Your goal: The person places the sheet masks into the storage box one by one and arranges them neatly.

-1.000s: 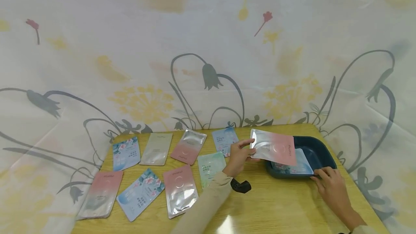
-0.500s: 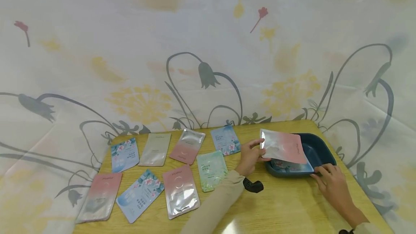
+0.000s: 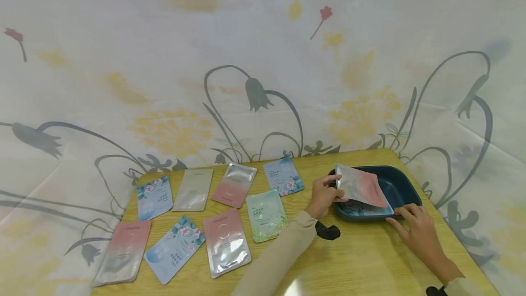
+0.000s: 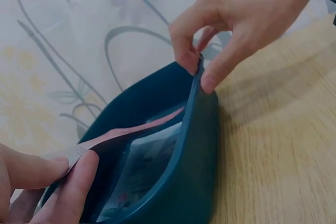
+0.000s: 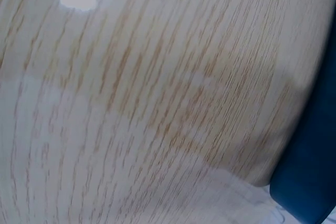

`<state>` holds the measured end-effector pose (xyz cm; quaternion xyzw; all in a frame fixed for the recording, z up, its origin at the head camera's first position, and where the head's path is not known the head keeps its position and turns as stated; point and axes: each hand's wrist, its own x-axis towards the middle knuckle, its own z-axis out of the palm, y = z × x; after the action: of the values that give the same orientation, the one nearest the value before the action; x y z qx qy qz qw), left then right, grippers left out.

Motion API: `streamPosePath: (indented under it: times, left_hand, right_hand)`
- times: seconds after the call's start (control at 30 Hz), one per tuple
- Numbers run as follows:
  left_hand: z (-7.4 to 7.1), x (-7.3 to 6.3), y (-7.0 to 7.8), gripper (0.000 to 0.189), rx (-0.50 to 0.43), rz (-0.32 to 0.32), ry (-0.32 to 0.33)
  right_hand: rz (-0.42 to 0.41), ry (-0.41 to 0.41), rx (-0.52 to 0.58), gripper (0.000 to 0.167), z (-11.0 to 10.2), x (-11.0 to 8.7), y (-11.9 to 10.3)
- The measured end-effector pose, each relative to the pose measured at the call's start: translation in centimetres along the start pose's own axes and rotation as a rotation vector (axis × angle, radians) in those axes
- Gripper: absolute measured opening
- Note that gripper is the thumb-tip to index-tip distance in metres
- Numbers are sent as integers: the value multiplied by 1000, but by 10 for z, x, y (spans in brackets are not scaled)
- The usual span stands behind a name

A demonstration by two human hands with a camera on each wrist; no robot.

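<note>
Near the surface's (image 3: 349, 259) right edge, a pink packet (image 3: 363, 186) is pinched by left fingers (image 4: 79, 187), tub (image 3: 398, 191) by right fingers (image 4: 184, 40), blue packet (image 3: 370, 209) inside, eight others (image 3: 227, 236) left.

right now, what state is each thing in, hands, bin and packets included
Left hand: pinching a pink-silver packet
Right hand: pinching the rim of the bin
Pink-silver packet: held tilted above the inner blue packet
Inner blue packet: lying in the bin
Bin: upright, open-topped
Eight loose packets: lying on the table

Indoor nook, perhaps a home, flower-printed backdrop (image 3: 263, 54), wood-grain table (image 3: 353, 259)
</note>
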<state>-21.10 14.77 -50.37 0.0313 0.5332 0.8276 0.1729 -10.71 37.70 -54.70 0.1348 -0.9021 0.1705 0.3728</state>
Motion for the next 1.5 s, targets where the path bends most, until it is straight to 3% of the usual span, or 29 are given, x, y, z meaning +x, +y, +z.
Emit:
streamPosePath:
  times: [0.13,0.27,0.43,0.57,0.67,0.83,1.03,1.13,1.27,1.33,1.5]
  left_hand:
    - [4,-1,-1,47,26,-15,13]
    - [10,-1,-7,48,71,10,35]
    - [19,-2,-12,50,145,24,102]
    - [26,-3,-15,52,274,23,178]
    - [29,-3,-15,52,416,29,193]
    - [27,-3,-9,43,630,32,111]
    - [27,-2,-6,36,895,85,2]
    - [28,-3,-5,32,1029,127,-31]
    - [28,-4,-1,31,1182,185,-93]
    - [26,-4,0,31,1207,215,-132]
    - [19,-3,2,27,1161,307,-211]
  right_hand:
    - [0,6,6,65,1,1,0]
    - [1,2,10,64,1,2,0]
    - [7,-16,33,58,1,1,1]
    - [5,-21,51,43,1,-1,1]
    - [3,-16,60,43,1,0,0]
    - [4,-14,57,62,2,2,-2]
    - [5,1,43,63,-2,0,0]
    - [2,-10,40,55,-2,-1,1]
    - [0,-24,44,31,-2,-2,1]
    - [4,-28,43,29,-2,-2,2]
    - [3,-20,49,29,-2,-1,2]
